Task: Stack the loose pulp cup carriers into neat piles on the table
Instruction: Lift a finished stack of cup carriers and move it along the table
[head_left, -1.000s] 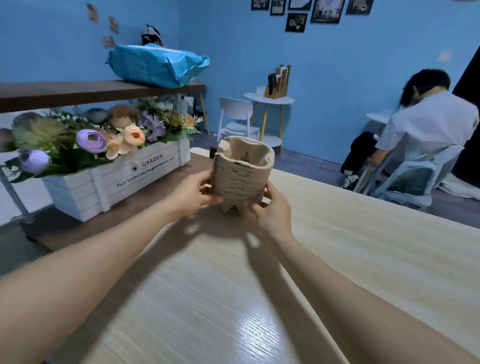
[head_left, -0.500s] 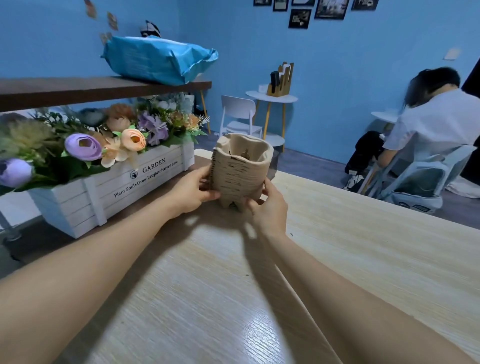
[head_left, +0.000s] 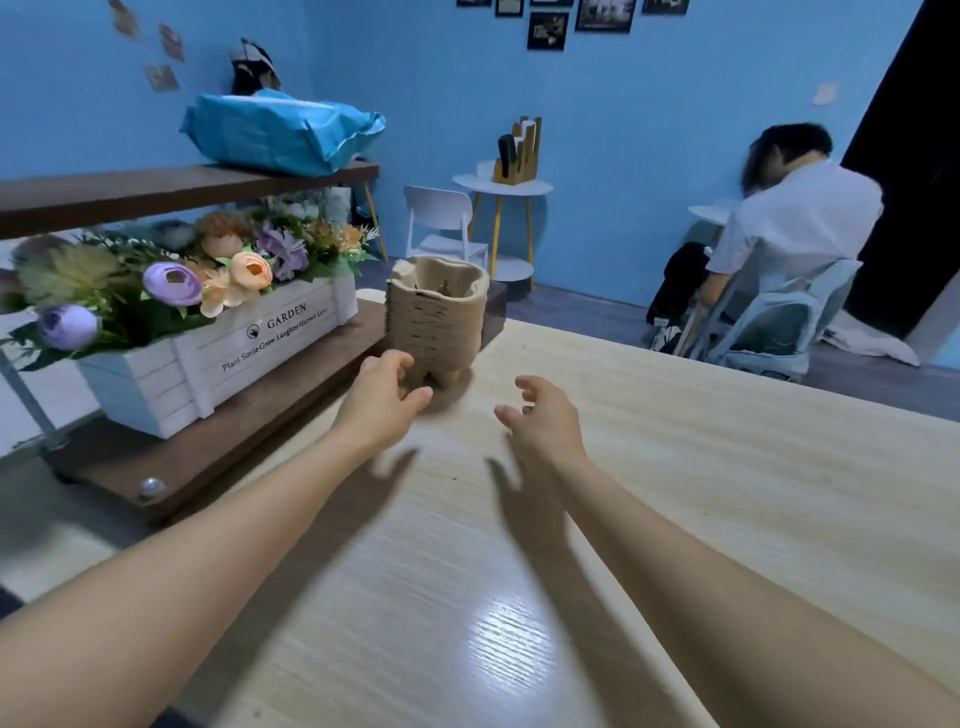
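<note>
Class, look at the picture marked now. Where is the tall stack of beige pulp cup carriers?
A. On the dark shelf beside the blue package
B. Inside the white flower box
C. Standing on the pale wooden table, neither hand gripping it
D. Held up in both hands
C: the stack of beige pulp cup carriers stands on the pale wooden table, with the left hand and right hand open and holding nothing.

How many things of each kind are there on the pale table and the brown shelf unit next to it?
Piles of pulp cup carriers: 1
Flower boxes: 1
Blue packages: 1
Dark object behind the package, too unclear to name: 1
Total: 4
</note>
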